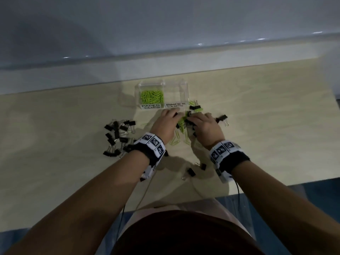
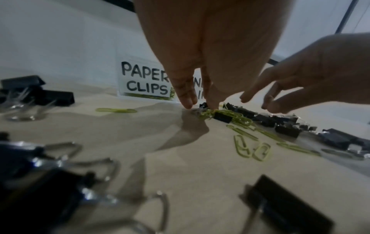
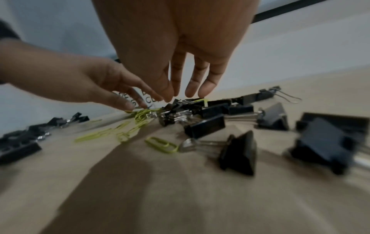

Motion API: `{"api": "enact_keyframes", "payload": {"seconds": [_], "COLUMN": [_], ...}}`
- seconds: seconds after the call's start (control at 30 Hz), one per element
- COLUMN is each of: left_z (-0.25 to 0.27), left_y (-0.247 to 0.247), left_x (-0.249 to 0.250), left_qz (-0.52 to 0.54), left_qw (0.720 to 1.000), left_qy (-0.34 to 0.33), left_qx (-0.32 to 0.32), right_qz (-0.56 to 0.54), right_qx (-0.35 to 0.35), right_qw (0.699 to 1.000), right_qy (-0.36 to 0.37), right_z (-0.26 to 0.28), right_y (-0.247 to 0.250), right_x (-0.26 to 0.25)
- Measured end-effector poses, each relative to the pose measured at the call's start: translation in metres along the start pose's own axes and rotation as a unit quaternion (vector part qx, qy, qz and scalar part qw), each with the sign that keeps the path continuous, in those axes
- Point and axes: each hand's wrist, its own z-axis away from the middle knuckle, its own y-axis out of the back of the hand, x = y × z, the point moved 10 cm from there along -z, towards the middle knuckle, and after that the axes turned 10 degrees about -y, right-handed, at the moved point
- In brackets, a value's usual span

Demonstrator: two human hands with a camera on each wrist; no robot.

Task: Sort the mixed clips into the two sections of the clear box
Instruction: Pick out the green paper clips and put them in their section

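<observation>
The clear box stands at the back of the table, labelled PAPER CLIPS on the left and BINDER CLIPS on the right. Green paper clips fill its left section; the right section looks bare. Just in front lies a mixed pile of green paper clips and black binder clips. My left hand reaches into the pile from the left, its straight fingertips touching the green clips. My right hand hovers over the pile's black clips with its fingers straight, holding nothing.
A separate heap of black binder clips lies left of my left wrist. Two stray binder clips sit near the front edge between my forearms, and another lies right of my right hand. A wall runs behind the box.
</observation>
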Motion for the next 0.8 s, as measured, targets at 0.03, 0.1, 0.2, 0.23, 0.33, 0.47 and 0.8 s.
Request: {"api": "enact_keyframes", "payload": {"seconds": [0.03, 0.1, 0.2, 0.23, 0.33, 0.47, 0.8], "left_z": [-0.002, -0.004, 0.0, 0.003, 0.02, 0.065, 0.086], "left_y": [-0.001, 0.001, 0.006, 0.008, 0.02, 0.035, 0.032], "left_x": [0.0, -0.002, -0.011, -0.016, -0.03, -0.059, -0.069], "left_qz": [-0.008, -0.014, 0.006, 0.026, 0.086, 0.11, -0.03], "left_qw": [1.0, 1.0, 0.999, 0.998, 0.988, 0.969, 0.982], "left_qy": [-0.004, -0.01, 0.009, 0.022, 0.058, 0.109, 0.15], "left_qx": [-0.006, 0.001, 0.032, 0.045, 0.111, 0.191, 0.113], "right_qz": [0.021, 0.055, 0.065, 0.062, 0.034, -0.035, -0.036], "right_qx": [-0.025, -0.063, -0.079, -0.075, -0.057, 0.019, 0.056], "right_qw": [0.999, 0.996, 0.994, 0.995, 0.996, 0.999, 0.998], "right_qy": [0.003, 0.01, 0.026, 0.031, 0.051, 0.004, -0.008], "right_z": [-0.004, -0.008, -0.009, -0.009, -0.004, 0.005, 0.009], "right_y": [-0.007, -0.018, -0.018, -0.016, -0.009, 0.019, 0.032], "right_x": [-0.001, -0.002, -0.002, -0.001, -0.001, 0.022, 0.041]}}
